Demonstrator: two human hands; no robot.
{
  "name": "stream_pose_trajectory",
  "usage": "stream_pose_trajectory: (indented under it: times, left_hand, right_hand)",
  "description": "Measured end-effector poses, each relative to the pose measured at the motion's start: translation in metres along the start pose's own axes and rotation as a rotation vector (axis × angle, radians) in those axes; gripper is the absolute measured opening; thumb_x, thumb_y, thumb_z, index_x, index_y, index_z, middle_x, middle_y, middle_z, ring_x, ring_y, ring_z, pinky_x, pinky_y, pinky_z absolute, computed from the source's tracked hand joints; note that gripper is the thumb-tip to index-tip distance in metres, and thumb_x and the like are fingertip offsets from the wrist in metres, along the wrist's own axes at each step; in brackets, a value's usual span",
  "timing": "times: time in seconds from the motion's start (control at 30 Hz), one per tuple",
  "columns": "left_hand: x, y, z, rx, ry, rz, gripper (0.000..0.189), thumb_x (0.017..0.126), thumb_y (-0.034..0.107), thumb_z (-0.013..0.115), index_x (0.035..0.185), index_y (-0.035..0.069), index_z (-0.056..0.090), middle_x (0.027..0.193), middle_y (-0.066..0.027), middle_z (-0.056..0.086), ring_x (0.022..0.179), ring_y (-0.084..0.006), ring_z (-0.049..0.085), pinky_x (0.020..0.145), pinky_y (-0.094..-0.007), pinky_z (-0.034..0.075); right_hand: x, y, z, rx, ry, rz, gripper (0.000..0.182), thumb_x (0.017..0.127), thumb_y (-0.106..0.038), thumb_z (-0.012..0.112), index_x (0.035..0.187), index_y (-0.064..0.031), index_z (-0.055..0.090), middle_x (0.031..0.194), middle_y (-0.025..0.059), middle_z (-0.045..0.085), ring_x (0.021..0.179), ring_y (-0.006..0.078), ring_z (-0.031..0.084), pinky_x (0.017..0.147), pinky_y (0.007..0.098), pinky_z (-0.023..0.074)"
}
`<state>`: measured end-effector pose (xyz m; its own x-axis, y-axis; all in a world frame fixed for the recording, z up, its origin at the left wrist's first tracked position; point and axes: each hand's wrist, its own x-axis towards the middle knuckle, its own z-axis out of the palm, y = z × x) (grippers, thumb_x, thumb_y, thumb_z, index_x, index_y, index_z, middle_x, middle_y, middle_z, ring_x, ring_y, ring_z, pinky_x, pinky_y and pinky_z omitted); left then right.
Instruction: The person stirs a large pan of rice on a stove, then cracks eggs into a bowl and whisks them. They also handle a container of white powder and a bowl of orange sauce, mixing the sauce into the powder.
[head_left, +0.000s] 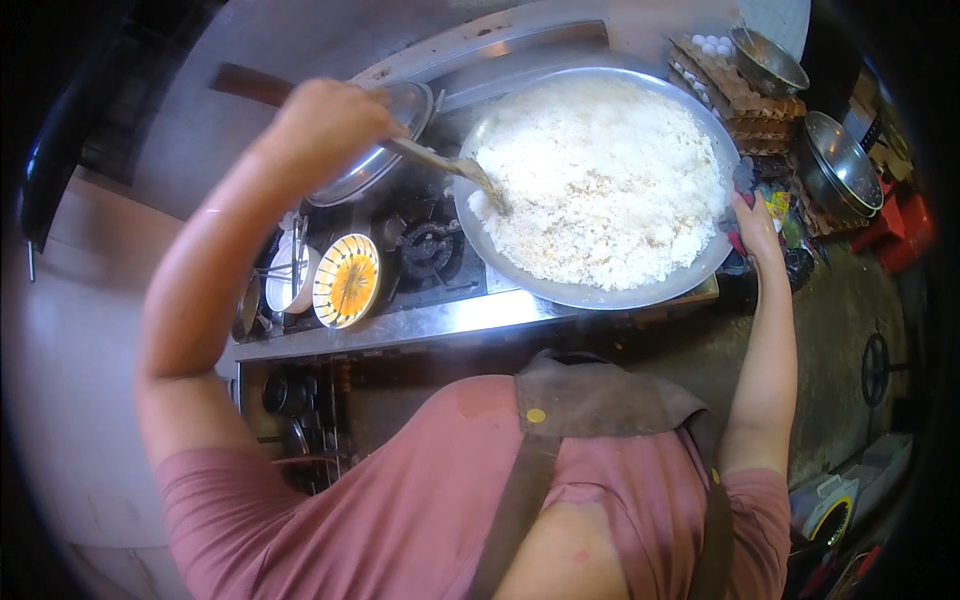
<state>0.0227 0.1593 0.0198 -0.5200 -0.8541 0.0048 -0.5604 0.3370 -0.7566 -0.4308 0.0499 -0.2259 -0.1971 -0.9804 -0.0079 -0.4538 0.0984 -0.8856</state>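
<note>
My left hand (330, 120) grips a long-handled turner (431, 156), whose brown handle end sticks out behind the fist. Its tip sinks into the left side of a heap of white cooked rice (600, 180). The rice fills a wide metal pan (585, 298) standing over the stove; a few yellowish-brown bits show in it. At the pan's right rim, my right hand (754, 221) holds on through a dark grey and red cloth (739, 206). What lies beneath the rice is hidden.
Left of the pan are a bare burner (429, 247), a patterned bowl with orange-yellow residue (347, 281), a white bowl with utensils (289, 281) and a metal lid (405, 112). Stacked egg trays (757, 120) and metal bowls (844, 165) stand at right. The stove's steel edge (420, 315) runs before me.
</note>
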Motion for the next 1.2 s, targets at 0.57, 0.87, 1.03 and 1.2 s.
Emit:
stream_pose_trajectory:
  times: [0.57, 0.87, 1.03, 1.2]
  left_hand:
    - [0.032, -0.039, -0.002, -0.383, -0.262, -0.376, 0.026, 0.081, 0.019, 0.063, 0.105, 0.011, 0.069, 0.094, -0.0092, 0.068, 0.081, -0.0233, 0.064, 0.073, -0.0342, 0.05]
    - [0.029, 0.008, 0.059, -1.108, -0.916, -0.423, 0.025, 0.091, 0.028, 0.055, 0.097, 0.007, 0.067, 0.068, -0.0053, 0.06, 0.057, -0.0139, 0.054, 0.054, -0.0298, 0.045]
    - [0.065, 0.077, 0.088, -1.777, -1.032, -0.421, 0.028, 0.091, 0.026, 0.056, 0.095, -0.002, 0.063, 0.061, -0.0051, 0.055, 0.038, -0.0086, 0.043, 0.034, -0.0229, 0.033]
    - [0.142, 0.12, 0.079, -2.023, -0.842, -0.395, 0.022, 0.094, 0.021, 0.052, 0.09, 0.0, 0.059, 0.066, -0.0022, 0.053, 0.041, -0.0053, 0.039, 0.033, -0.0211, 0.03]
  right_hand:
    - [-0.006, -0.004, -0.004, -0.004, -0.019, 0.043, 0.077, 0.089, -0.042, 0.052, 0.138, 0.0107, 0.025, 0.134, 0.0262, 0.043, 0.123, 0.0298, 0.044, 0.103, 0.0321, 0.0322]
    - [0.002, 0.01, -0.009, 0.009, 0.025, 0.015, 0.074, 0.089, -0.038, 0.054, 0.138, 0.0105, 0.026, 0.133, 0.0271, 0.042, 0.125, 0.03, 0.041, 0.102, 0.033, 0.0312]
    - [-0.004, -0.009, -0.01, -0.008, -0.045, -0.013, 0.076, 0.089, -0.039, 0.055, 0.136, 0.0129, 0.027, 0.137, 0.0287, 0.038, 0.13, 0.0308, 0.036, 0.107, 0.0329, 0.0261]
    - [-0.006, -0.014, -0.008, -0.069, -0.038, -0.045, 0.074, 0.089, -0.038, 0.054, 0.137, 0.0118, 0.027, 0.136, 0.0277, 0.04, 0.128, 0.0318, 0.039, 0.105, 0.0327, 0.0287]
